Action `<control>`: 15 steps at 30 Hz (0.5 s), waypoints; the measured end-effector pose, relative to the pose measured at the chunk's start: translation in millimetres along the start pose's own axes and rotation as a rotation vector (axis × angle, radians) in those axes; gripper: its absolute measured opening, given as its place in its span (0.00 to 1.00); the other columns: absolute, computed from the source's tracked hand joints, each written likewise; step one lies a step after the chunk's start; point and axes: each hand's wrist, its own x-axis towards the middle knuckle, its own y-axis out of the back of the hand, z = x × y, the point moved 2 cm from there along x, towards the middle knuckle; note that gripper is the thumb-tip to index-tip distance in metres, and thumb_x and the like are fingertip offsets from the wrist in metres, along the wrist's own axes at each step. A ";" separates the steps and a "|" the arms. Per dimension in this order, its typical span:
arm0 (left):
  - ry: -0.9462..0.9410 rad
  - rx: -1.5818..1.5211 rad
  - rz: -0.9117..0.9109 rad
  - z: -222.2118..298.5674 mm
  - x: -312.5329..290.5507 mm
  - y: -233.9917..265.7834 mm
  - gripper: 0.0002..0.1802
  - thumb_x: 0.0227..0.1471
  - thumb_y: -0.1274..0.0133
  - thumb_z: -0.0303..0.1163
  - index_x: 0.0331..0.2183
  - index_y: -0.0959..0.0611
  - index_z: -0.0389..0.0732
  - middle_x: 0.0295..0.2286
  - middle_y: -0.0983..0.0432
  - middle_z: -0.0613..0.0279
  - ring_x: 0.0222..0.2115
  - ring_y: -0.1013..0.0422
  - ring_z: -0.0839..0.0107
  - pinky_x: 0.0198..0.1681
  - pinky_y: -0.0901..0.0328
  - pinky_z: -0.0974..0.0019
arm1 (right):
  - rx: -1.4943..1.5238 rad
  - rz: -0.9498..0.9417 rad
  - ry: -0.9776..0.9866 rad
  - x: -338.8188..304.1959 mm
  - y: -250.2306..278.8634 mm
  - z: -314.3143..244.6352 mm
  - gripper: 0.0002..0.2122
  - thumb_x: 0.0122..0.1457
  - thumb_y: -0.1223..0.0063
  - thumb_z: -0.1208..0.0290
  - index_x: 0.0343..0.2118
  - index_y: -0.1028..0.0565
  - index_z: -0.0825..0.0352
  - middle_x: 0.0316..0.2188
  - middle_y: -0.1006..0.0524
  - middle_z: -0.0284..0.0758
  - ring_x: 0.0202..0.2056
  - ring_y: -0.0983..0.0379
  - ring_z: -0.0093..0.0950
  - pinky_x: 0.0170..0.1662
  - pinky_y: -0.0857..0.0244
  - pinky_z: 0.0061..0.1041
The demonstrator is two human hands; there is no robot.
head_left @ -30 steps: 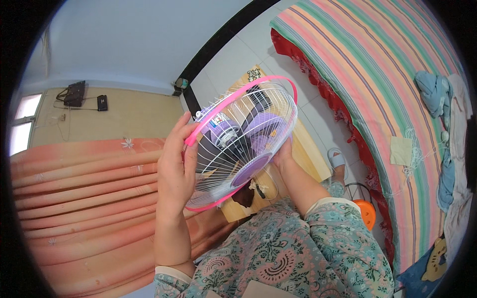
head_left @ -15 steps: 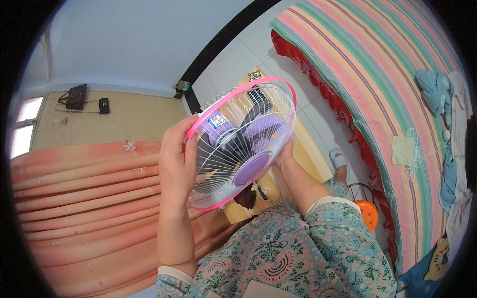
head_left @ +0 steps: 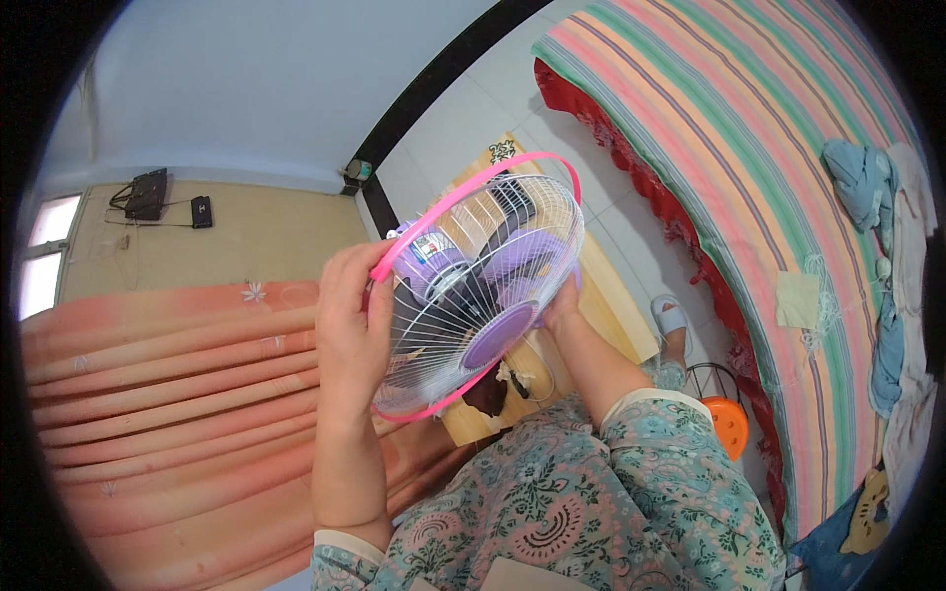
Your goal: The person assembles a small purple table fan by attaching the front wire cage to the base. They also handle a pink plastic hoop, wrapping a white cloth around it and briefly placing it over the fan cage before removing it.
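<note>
Tilted in front of me is a round fan grille (head_left: pixel 419 345) of white wires with a pink rim (head_left: pixel 458 193) and a purple centre disc (head_left: pixel 500 335). My left hand (head_left: pixel 355 305) grips the pink rim at its left side, thumb towards the wires. At the grille's right edge is my right hand (head_left: pixel 565 303), closed against it, with its fingers mostly hidden. Through the wires show a purple fan motor housing (head_left: pixel 431 252), a purple blade (head_left: pixel 527 254) and dark grey parts. Whether the blade touches my right hand cannot be made out.
Below lies a light wooden board (head_left: pixel 616 310) with a cord. An orange stool (head_left: pixel 727 426) stands by my slippered foot (head_left: pixel 672 320). To the right is a bed with a striped sheet (head_left: pixel 759 177) and clothes (head_left: pixel 859 182). Orange draped fabric (head_left: pixel 187 384) fills the left.
The grille has turned slightly, and its wires and the pink rim look a little narrower at the upper right. Both hands keep nearly the same places.
</note>
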 end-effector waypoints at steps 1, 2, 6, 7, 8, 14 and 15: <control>-0.001 0.000 0.004 -0.8 -0.3 0.6 0.12 0.51 0.52 0.19 0.40 0.24 0.35 0.36 0.29 0.53 0.38 0.33 0.60 0.42 0.37 0.66 | -0.008 0.012 -0.001 0.1 0.5 0.3 0.20 0.60 0.62 0.55 0.46 0.29 0.65 0.41 0.25 0.39 0.41 0.28 0.37 0.45 0.31 0.40; -0.020 0.014 -0.009 -1.7 -0.2 1.4 0.13 0.51 0.53 0.19 0.41 0.24 0.35 0.37 0.30 0.55 0.39 0.33 0.64 0.42 0.37 0.69 | -0.014 0.010 0.007 3.4 3.9 1.0 0.20 0.60 0.61 0.55 0.47 0.30 0.65 0.41 0.25 0.39 0.41 0.28 0.37 0.45 0.31 0.40; -0.019 0.032 -0.060 -0.1 -0.6 5.2 0.17 0.52 0.55 0.16 0.45 0.25 0.34 0.40 0.30 0.57 0.40 0.33 0.71 0.44 0.38 0.73 | 0.006 -0.009 0.005 27.7 27.6 11.9 0.20 0.60 0.59 0.56 0.50 0.31 0.64 0.43 0.26 0.39 0.43 0.28 0.37 0.46 0.32 0.39; 0.003 0.027 -0.071 0.7 -0.8 5.7 0.18 0.52 0.54 0.16 0.46 0.25 0.35 0.40 0.30 0.57 0.41 0.33 0.71 0.44 0.38 0.73 | 0.020 -0.017 -0.005 29.7 30.1 14.0 0.20 0.60 0.59 0.56 0.50 0.32 0.64 0.44 0.26 0.39 0.44 0.29 0.37 0.47 0.32 0.39; 0.001 0.008 -0.067 -0.2 -0.6 5.6 0.19 0.51 0.54 0.16 0.47 0.25 0.35 0.41 0.30 0.56 0.41 0.33 0.71 0.44 0.39 0.73 | 0.009 -0.035 0.015 30.9 32.7 15.2 0.21 0.60 0.59 0.56 0.51 0.32 0.64 0.44 0.26 0.38 0.44 0.29 0.37 0.47 0.32 0.39; -0.048 0.008 -0.035 -2.2 -0.2 2.9 0.20 0.50 0.53 0.16 0.47 0.23 0.40 0.38 0.30 0.55 0.36 0.33 0.66 0.38 0.36 0.70 | 0.072 -0.056 0.065 18.1 18.9 11.6 0.21 0.61 0.60 0.55 0.52 0.33 0.64 0.43 0.26 0.38 0.45 0.29 0.37 0.48 0.33 0.41; -0.055 0.029 -0.035 -1.4 -1.4 2.8 0.20 0.50 0.53 0.16 0.47 0.23 0.40 0.38 0.30 0.55 0.36 0.33 0.66 0.38 0.36 0.69 | 0.085 -0.039 0.057 -9.3 -4.8 4.7 0.21 0.61 0.60 0.55 0.51 0.33 0.64 0.43 0.26 0.38 0.45 0.29 0.37 0.48 0.33 0.41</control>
